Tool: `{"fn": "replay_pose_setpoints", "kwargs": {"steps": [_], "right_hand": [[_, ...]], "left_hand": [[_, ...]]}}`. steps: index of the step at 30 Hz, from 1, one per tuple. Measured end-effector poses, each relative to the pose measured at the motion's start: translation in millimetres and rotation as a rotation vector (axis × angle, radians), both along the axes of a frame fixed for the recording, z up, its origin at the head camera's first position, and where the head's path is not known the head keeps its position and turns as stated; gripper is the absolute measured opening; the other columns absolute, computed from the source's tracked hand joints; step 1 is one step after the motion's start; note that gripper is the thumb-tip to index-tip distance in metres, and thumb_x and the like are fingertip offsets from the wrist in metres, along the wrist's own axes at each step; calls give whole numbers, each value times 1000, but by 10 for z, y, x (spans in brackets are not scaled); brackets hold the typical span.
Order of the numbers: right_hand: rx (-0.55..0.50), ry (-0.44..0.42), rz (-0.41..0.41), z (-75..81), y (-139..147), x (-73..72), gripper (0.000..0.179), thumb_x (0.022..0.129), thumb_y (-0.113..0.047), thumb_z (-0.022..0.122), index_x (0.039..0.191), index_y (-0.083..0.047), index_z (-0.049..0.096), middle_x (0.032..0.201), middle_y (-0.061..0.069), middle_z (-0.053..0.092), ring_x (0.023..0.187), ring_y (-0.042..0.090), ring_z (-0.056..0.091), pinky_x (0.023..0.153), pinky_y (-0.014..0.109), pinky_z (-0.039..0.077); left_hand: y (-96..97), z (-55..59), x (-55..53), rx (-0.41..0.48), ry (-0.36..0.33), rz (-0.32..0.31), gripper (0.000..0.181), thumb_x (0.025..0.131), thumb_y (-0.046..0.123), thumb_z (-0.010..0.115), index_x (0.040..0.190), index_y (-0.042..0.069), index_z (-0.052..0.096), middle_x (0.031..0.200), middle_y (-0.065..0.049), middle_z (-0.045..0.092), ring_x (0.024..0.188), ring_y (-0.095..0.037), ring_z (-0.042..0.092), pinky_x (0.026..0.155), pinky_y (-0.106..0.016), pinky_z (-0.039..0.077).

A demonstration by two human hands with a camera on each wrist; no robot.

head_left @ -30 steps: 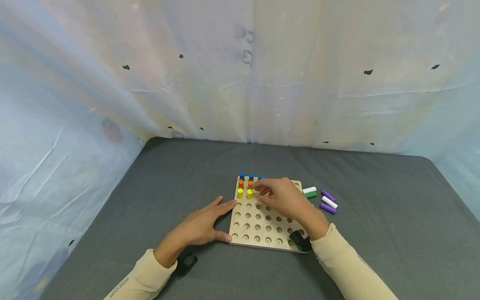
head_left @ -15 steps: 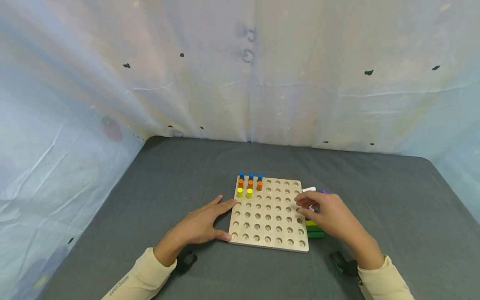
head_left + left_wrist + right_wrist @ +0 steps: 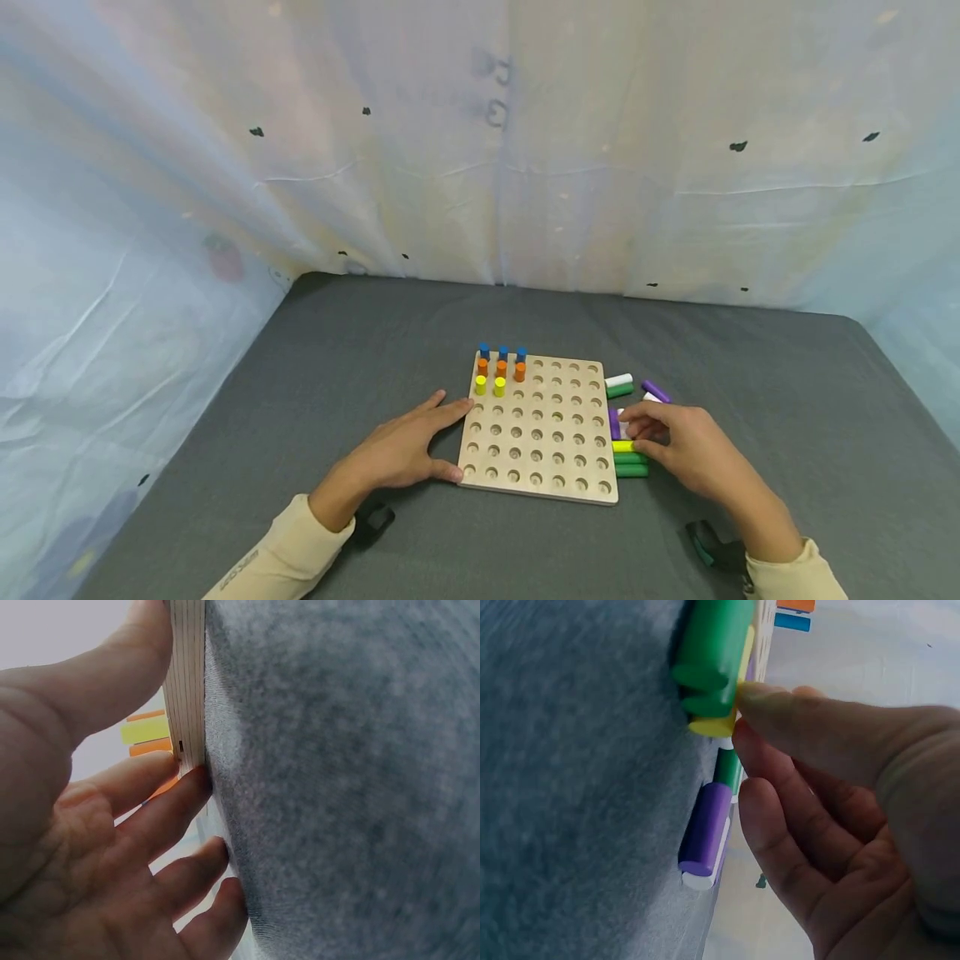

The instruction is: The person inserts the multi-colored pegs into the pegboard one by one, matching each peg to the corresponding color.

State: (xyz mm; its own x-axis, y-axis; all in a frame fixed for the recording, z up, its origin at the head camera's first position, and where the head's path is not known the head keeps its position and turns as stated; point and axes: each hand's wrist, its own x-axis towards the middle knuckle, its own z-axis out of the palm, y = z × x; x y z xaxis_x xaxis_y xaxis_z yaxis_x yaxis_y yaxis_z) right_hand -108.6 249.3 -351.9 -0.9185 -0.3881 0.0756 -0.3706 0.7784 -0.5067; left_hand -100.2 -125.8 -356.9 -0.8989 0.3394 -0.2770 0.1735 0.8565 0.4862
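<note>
A square wooden pegboard [image 3: 557,433] lies on the grey cloth. Its back left corner holds upright pegs: three blue, three orange [image 3: 520,372] and two yellow [image 3: 499,387]. My left hand [image 3: 405,446] rests spread at the board's left edge, index finger and thumb against the side. My right hand [image 3: 686,442] is low at the right edge, over loose pegs. Its thumb tip is right at the end of a lying yellow peg [image 3: 622,447], the index fingertip a little apart from the thumb. In the right wrist view, thumb and fingertips [image 3: 754,694] reach beside the yellow peg [image 3: 711,726].
Two green pegs [image 3: 632,471] lie in front of the yellow one, a purple peg [image 3: 614,423] behind it. Farther back lie a white peg [image 3: 619,380], a green peg [image 3: 620,390] and a purple peg [image 3: 656,390]. A pale curtain [image 3: 570,167] hangs behind the table.
My right hand has left an orange peg standing in the second row and moved right, off the board, down to the loose pegs. The left hand stays at the board's edge.
</note>
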Motion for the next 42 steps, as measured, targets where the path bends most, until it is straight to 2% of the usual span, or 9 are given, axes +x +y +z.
{"fn": "replay_pose_setpoints", "kwargs": {"steps": [6,14,21,31,37,42], "right_hand": [[-4,-16,3,-2,67,-12,27,83,-6,78,108,-16,72,90,-11,70,81,-1,65,72,23,55],[49,-43,-14,30,155,10,32,83,-8,79,112,-17,71,96,-9,72,86,7,68,76,29,56],[63,-31,20,5,183,-10,29,82,-12,81,108,-18,71,96,-13,72,86,5,68,77,31,55],[131,-94,-11,18,275,-15,26,84,-13,79,108,-17,71,98,-8,73,87,8,67,79,39,56],[136,-75,-11,5,308,-24,26,83,-9,79,107,-15,71,99,-6,73,87,11,67,78,40,57],[126,-14,-15,-16,259,-30,25,83,-6,78,107,-14,72,99,-4,75,87,12,69,77,37,58]], "left_hand": [[9,0,-7,-7,-10,9,95,74,44,84,154,41,34,166,-5,23,154,-27,24,108,-69,32],[14,2,-18,-5,-3,6,94,74,43,84,154,40,35,166,-5,24,154,-27,23,107,-71,31],[13,-3,-18,-2,16,1,95,74,43,85,154,39,35,165,-5,26,154,-27,23,107,-70,32],[13,-11,-6,9,11,15,94,73,42,85,154,40,36,165,-5,25,154,-28,24,107,-73,30],[12,-20,-2,11,15,9,94,73,41,86,153,39,36,165,-5,26,154,-27,24,107,-72,30],[9,-20,-12,11,18,6,94,74,42,85,154,39,36,165,-5,26,154,-27,23,108,-71,31]]}}
